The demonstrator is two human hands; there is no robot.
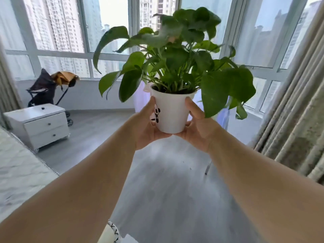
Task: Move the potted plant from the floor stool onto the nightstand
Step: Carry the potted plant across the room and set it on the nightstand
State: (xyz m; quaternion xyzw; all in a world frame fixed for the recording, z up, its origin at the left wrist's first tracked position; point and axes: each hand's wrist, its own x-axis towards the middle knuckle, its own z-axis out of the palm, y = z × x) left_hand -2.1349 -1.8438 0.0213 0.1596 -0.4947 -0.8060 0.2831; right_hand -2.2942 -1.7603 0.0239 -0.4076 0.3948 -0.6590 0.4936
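The potted plant point(172, 111) is a white pot with a panda picture and broad green leaves. I hold it in the air in front of me, above the floor. My left hand point(146, 127) cups the pot's left side and bottom, while my right hand point(197, 127) cups its right side and bottom. The white nightstand point(37, 123), with two drawers, stands at the left by the bed, well apart from the pot. A small dark object lies on its top. Behind the pot a pale translucent stool point(223, 109) is mostly hidden; one thin leg shows.
A dark stroller point(47, 88) with a yellow cloth stands behind the nightstand by the window wall. The bed point(19, 172) edge runs along the left. Curtains point(294, 120) hang at the right. Grey wood floor point(166, 181) stretches between me and the windows.
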